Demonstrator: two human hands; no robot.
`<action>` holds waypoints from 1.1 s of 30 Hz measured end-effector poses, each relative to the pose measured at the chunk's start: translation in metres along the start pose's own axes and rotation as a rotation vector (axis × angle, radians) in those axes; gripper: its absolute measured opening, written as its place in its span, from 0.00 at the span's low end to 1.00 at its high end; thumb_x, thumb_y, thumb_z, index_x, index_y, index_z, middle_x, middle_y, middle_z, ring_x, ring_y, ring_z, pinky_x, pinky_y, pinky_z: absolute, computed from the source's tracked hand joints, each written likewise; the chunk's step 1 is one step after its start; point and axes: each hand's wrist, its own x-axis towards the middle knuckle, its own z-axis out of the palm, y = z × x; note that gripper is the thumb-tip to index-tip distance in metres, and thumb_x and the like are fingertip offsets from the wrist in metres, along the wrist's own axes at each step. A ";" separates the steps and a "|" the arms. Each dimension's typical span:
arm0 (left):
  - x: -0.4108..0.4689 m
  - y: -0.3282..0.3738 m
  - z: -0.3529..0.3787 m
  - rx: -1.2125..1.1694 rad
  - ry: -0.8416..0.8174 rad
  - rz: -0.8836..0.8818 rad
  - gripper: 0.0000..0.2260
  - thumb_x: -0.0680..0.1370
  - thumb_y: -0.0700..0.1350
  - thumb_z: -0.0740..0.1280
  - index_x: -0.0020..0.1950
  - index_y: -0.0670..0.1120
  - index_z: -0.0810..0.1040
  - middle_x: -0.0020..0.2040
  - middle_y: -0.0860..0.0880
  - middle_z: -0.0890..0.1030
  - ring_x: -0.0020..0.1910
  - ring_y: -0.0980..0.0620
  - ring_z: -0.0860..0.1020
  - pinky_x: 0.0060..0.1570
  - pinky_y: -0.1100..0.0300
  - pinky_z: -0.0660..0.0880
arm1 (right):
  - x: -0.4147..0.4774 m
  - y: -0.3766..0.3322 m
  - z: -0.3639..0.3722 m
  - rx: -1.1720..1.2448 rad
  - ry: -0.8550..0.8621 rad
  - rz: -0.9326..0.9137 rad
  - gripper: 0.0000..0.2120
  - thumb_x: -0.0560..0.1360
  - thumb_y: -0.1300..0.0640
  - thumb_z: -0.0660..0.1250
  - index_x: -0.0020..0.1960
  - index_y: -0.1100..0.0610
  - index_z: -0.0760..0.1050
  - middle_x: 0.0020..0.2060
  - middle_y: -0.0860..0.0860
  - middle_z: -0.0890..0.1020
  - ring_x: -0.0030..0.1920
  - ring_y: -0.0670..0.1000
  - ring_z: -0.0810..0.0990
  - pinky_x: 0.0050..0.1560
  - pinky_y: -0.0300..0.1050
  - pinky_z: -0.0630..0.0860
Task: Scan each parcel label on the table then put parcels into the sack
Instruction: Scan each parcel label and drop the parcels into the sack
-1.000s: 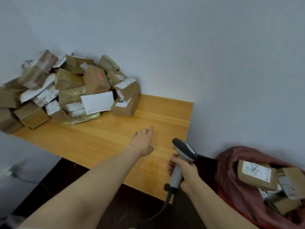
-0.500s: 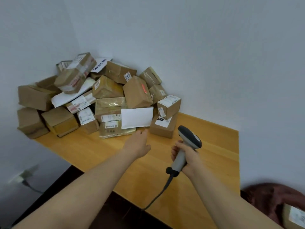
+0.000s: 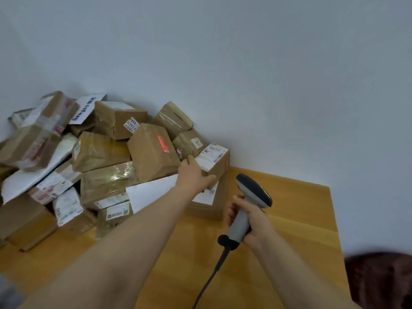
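Observation:
A heap of brown cardboard parcels (image 3: 98, 166) with white labels fills the back left of the wooden table (image 3: 289, 219). My left hand (image 3: 192, 175) reaches onto a small labelled box (image 3: 215, 159) at the heap's right end, with thumb and fingers spread around its near side. That box rests on a flat brown box (image 3: 209, 208). My right hand (image 3: 249, 219) grips the handle of a grey barcode scanner (image 3: 252, 197), whose dark head points toward the boxes. The dark red sack (image 3: 379, 282) shows at the lower right.
A white envelope (image 3: 151, 192) leans against the front of the heap, partly behind my left forearm. The scanner's black cable (image 3: 209, 279) hangs down over the table's front. Pale walls meet behind the heap. Bare wood lies right of the boxes.
My left hand has moved forward from the bare tabletop up to the small labelled box. The scanner has come along toward the heap, and the view has swung left, away from the sack.

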 end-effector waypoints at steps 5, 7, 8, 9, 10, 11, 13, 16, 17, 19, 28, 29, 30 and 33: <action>0.046 0.012 0.028 -0.030 -0.010 -0.101 0.53 0.71 0.56 0.73 0.77 0.39 0.37 0.75 0.37 0.54 0.74 0.38 0.55 0.71 0.46 0.58 | 0.023 -0.007 -0.010 -0.011 0.033 -0.022 0.04 0.71 0.65 0.72 0.44 0.60 0.78 0.31 0.55 0.81 0.29 0.50 0.79 0.33 0.44 0.77; 0.055 0.010 0.035 -0.014 0.005 -0.123 0.52 0.72 0.53 0.74 0.77 0.39 0.37 0.74 0.36 0.56 0.73 0.38 0.57 0.70 0.47 0.60 | 0.025 -0.006 -0.011 -0.009 0.033 -0.019 0.04 0.71 0.65 0.72 0.44 0.60 0.78 0.31 0.55 0.81 0.29 0.50 0.79 0.32 0.44 0.77; 0.058 0.009 0.037 -0.003 0.018 -0.123 0.51 0.72 0.52 0.73 0.77 0.39 0.38 0.73 0.36 0.57 0.72 0.38 0.58 0.69 0.47 0.61 | 0.025 -0.006 -0.012 -0.005 0.037 -0.019 0.04 0.71 0.65 0.72 0.44 0.60 0.78 0.31 0.55 0.81 0.29 0.50 0.79 0.33 0.44 0.76; 0.059 0.007 0.037 0.003 0.023 -0.117 0.50 0.72 0.52 0.73 0.77 0.38 0.40 0.73 0.36 0.57 0.71 0.38 0.58 0.68 0.48 0.61 | 0.025 -0.005 -0.013 -0.002 0.047 -0.021 0.04 0.71 0.65 0.72 0.44 0.60 0.78 0.31 0.55 0.81 0.29 0.51 0.78 0.33 0.44 0.76; 0.057 0.005 0.037 -0.002 0.020 -0.105 0.50 0.71 0.53 0.74 0.77 0.38 0.41 0.72 0.37 0.57 0.71 0.38 0.58 0.68 0.48 0.62 | 0.024 -0.004 -0.013 -0.001 0.059 -0.024 0.03 0.71 0.65 0.72 0.44 0.60 0.78 0.31 0.55 0.81 0.30 0.51 0.79 0.34 0.45 0.76; 0.054 0.003 0.036 -0.017 0.010 -0.089 0.50 0.71 0.53 0.74 0.77 0.39 0.42 0.72 0.37 0.58 0.71 0.38 0.58 0.68 0.48 0.62 | 0.022 -0.003 -0.012 0.000 0.072 -0.031 0.04 0.71 0.65 0.72 0.44 0.60 0.78 0.31 0.55 0.81 0.30 0.51 0.79 0.34 0.45 0.76; 0.041 -0.004 0.034 -0.045 -0.015 -0.036 0.51 0.68 0.54 0.75 0.78 0.40 0.45 0.72 0.38 0.58 0.71 0.39 0.59 0.68 0.48 0.62 | 0.017 0.001 -0.010 0.003 0.095 -0.060 0.03 0.71 0.64 0.72 0.44 0.60 0.78 0.31 0.55 0.81 0.29 0.50 0.79 0.34 0.45 0.76; 0.008 -0.025 0.029 -0.068 -0.092 0.080 0.49 0.65 0.56 0.75 0.76 0.43 0.52 0.69 0.41 0.60 0.69 0.41 0.61 0.67 0.49 0.65 | 0.004 0.014 -0.001 0.022 0.124 -0.119 0.03 0.72 0.65 0.71 0.43 0.60 0.77 0.31 0.55 0.81 0.30 0.50 0.80 0.32 0.43 0.77; -0.006 -0.036 0.026 -0.064 -0.122 0.117 0.47 0.63 0.58 0.74 0.75 0.44 0.56 0.68 0.43 0.62 0.68 0.42 0.62 0.65 0.49 0.67 | -0.001 0.021 0.002 0.037 0.134 -0.136 0.03 0.73 0.65 0.71 0.44 0.60 0.77 0.32 0.55 0.81 0.32 0.51 0.80 0.31 0.43 0.78; -0.033 -0.063 0.020 -0.060 -0.193 0.174 0.46 0.59 0.61 0.72 0.71 0.46 0.60 0.65 0.45 0.64 0.67 0.45 0.63 0.63 0.50 0.69 | -0.014 0.042 0.010 0.062 0.137 -0.161 0.04 0.72 0.64 0.71 0.46 0.59 0.78 0.37 0.56 0.82 0.37 0.53 0.81 0.35 0.45 0.80; -0.134 -0.211 0.005 0.067 -0.385 0.102 0.46 0.60 0.63 0.77 0.69 0.45 0.61 0.61 0.48 0.63 0.63 0.49 0.64 0.62 0.55 0.68 | -0.065 0.186 0.047 -0.065 0.186 -0.042 0.15 0.70 0.62 0.74 0.55 0.63 0.79 0.45 0.58 0.85 0.44 0.58 0.83 0.41 0.52 0.79; -0.142 -0.223 0.003 0.065 -0.406 0.085 0.47 0.60 0.64 0.77 0.69 0.45 0.61 0.62 0.48 0.63 0.64 0.49 0.64 0.63 0.54 0.68 | -0.069 0.199 0.050 -0.087 0.193 -0.015 0.16 0.69 0.61 0.74 0.56 0.63 0.79 0.46 0.59 0.85 0.46 0.59 0.83 0.42 0.53 0.80; -0.149 -0.233 0.002 0.049 -0.428 0.074 0.46 0.60 0.64 0.77 0.69 0.45 0.61 0.63 0.47 0.64 0.64 0.49 0.64 0.63 0.54 0.68 | -0.073 0.209 0.052 -0.104 0.196 0.003 0.17 0.69 0.62 0.75 0.56 0.63 0.79 0.46 0.60 0.85 0.47 0.60 0.84 0.43 0.54 0.80; -0.163 -0.257 0.000 -0.078 -0.503 0.023 0.38 0.65 0.61 0.76 0.67 0.46 0.66 0.62 0.49 0.71 0.61 0.50 0.72 0.57 0.55 0.73 | -0.079 0.228 0.056 -0.137 0.204 0.023 0.16 0.69 0.63 0.75 0.55 0.64 0.79 0.42 0.59 0.86 0.43 0.60 0.84 0.41 0.54 0.81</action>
